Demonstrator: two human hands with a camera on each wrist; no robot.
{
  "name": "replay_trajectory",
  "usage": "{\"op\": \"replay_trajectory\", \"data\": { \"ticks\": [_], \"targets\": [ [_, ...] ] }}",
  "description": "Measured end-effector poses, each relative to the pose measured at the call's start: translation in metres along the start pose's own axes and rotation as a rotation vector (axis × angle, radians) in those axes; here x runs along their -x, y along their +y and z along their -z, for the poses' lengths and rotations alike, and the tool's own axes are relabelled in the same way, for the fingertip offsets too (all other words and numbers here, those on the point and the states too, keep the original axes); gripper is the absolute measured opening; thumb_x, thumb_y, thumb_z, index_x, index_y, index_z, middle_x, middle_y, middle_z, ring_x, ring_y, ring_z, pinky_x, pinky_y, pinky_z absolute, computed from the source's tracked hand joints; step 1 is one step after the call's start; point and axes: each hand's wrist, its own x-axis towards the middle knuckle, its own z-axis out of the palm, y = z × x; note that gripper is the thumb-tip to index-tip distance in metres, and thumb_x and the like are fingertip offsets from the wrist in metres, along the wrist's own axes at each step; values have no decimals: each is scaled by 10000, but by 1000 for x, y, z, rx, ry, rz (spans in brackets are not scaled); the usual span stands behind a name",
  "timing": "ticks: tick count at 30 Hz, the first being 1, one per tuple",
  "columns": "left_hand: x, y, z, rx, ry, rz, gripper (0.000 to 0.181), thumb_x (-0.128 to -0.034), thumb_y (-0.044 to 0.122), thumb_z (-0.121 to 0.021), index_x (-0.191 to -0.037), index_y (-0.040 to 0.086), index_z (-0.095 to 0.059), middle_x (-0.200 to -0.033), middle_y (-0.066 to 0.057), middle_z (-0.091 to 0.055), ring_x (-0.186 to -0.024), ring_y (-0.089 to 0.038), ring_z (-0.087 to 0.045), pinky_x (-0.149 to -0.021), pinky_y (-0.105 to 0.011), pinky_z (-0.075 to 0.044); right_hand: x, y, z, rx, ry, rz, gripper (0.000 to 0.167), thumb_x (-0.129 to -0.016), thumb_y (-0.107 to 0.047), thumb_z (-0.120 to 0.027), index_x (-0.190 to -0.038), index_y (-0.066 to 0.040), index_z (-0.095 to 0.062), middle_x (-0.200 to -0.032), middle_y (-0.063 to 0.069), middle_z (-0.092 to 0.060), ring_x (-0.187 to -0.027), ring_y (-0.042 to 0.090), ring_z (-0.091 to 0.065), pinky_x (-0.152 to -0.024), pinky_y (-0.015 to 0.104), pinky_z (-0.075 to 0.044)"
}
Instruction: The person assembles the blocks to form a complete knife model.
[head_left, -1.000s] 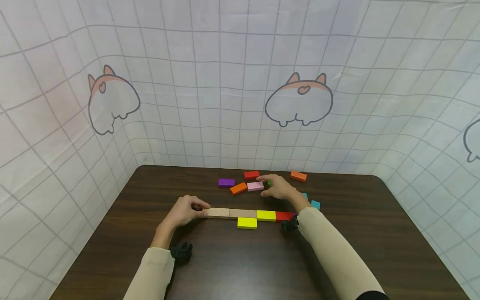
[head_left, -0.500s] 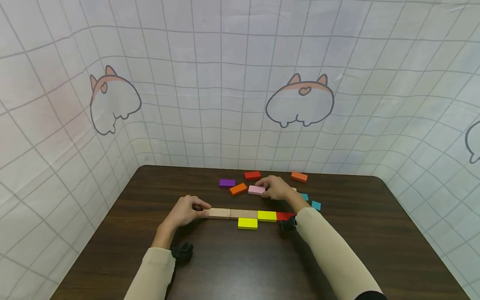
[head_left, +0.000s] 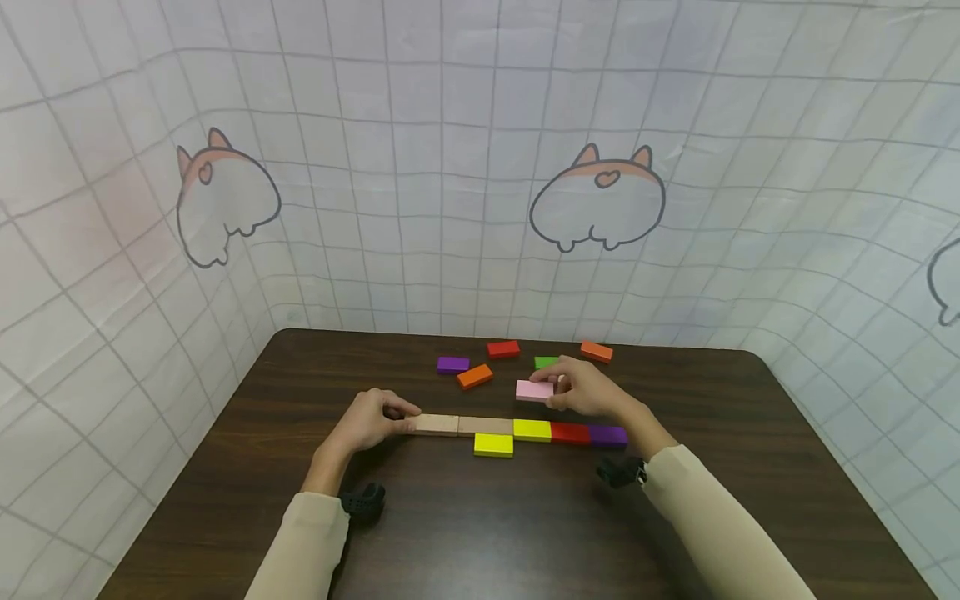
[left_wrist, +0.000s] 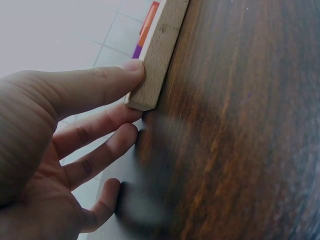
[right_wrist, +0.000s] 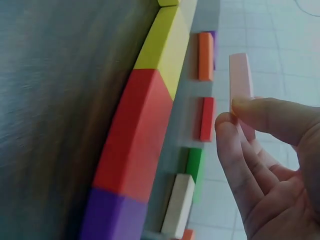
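My right hand [head_left: 588, 388] pinches a pink block [head_left: 535, 391] between thumb and fingers. In the right wrist view the pink block [right_wrist: 240, 75] is held off the table, beyond the row. My left hand [head_left: 370, 421] pinches the left end of a plain wooden block [head_left: 437, 425], its thumb on the front face in the left wrist view. That block begins a straight row, followed rightward by another plain wooden block [head_left: 486, 427], a yellow block [head_left: 532, 431], a red block [head_left: 571, 433] and a purple block [head_left: 608, 437]. Another yellow block [head_left: 493, 446] lies against the row's front side.
Behind the row lie a second purple block [head_left: 453, 365], an orange block [head_left: 475, 377], another red block [head_left: 503, 349], a green block [head_left: 546, 362] and another orange block [head_left: 597, 352]. A whitish block [right_wrist: 178, 205] shows in the right wrist view. A patterned cloth [head_left: 480, 250] borders the table.
My right hand has taken hold of the pink block, lifted it and brought it right and nearer the row. The green block and the row's purple end have come into view. My left hand stays put.
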Motion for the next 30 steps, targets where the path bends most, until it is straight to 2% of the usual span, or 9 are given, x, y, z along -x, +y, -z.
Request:
{"op": "replay_trajectory", "data": {
  "ticks": [8,13,21,30],
  "targets": [
    [2,0,3,-4,-3,-3,164,-875,122,-836,-1036,154,-832,-946,25,-687,-817,-169,-583,-712,-356,-511,44,10,-4,-20,-9,86,377,-924,-38,-760,-1288,-125,-710,-1050,37,-573,-800,169,-612,-692,316,-523],
    [3,-1,3,0,-6,1,169,-879,124,-833,-1045,153,-831,-938,24,-676,-813,-175,-577,-708,-359,-507,62,11,-16,-18,-35,124,375,-922,-39,-770,-1286,-110,-712,-986,26,-567,-789,149,-603,-696,304,-530],
    [3,-1,3,-10,-2,-2,168,-876,133,-838,-1042,156,-832,-941,25,-679,-810,-175,-573,-708,-360,-504,67,4,-33,76,-71,140,361,-908,-27,-775,-1257,-110,-732,-967,18,-540,-765,93,-564,-702,290,-515],
    [2,-1,2,-12,-8,-3,168,-877,134,-837,-1042,163,-833,-954,23,-679,-821,-168,-577,-714,-359,-508,67,-2,-41,141,-56,134,309,-906,-86,-795,-1210,-125,-754,-965,-8,-557,-782,111,-559,-707,285,-505]
  ]
}}
